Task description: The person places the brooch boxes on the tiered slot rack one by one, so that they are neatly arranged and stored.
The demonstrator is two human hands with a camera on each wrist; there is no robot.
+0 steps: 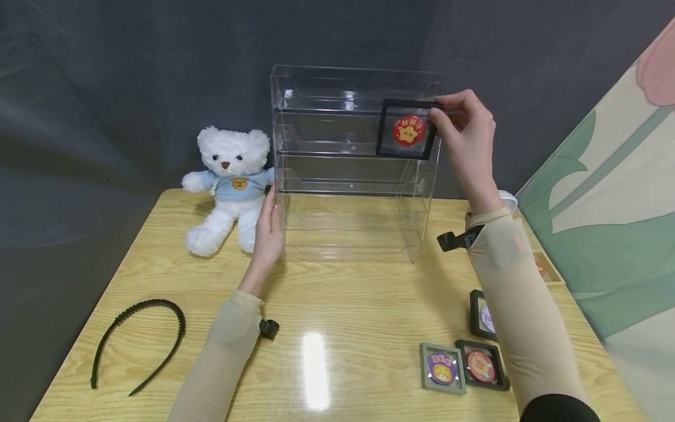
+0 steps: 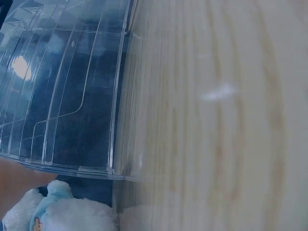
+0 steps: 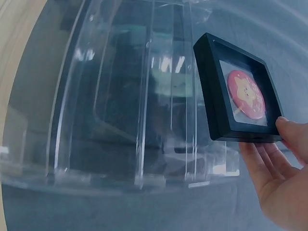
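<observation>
Black-framed and square, the display case (image 1: pixel 406 129) with a red star badge (image 1: pixel 409 129) inside is being held up in the upper middle of the head view, against the right end of the clear acrylic shelf rack (image 1: pixel 348 170), level with its second tier from the top. The right hand (image 1: pixel 466 132) is pinching the case at its right edge, thumb in front and fingers curled behind; in the right wrist view the case (image 3: pixel 238 94) is sitting tilted, just in front of the rack's ledges (image 3: pixel 144 106), with the thumb (image 3: pixel 293 137) on its lower corner. I cannot tell whether it is touching the rack yet.

The left hand (image 1: pixel 268 225) is lying with straight fingers flat against the rack's lower left side, gripping nothing, seemingly steadying it on the wooden desk (image 1: pixel 337 310).

To seat the case well, I would judge it best to square it to the tier, slide its bottom edge behind the lip, and keep the rack braced so that it is not tipping back.

A white teddy bear (image 1: pixel 230 187) in a blue shirt is sitting just left of the rack. Lower right, three more badge cases (image 1: pixel 464 357) are lying beside the right forearm; a black toothed headband (image 1: pixel 138 340) is lying lower left.
</observation>
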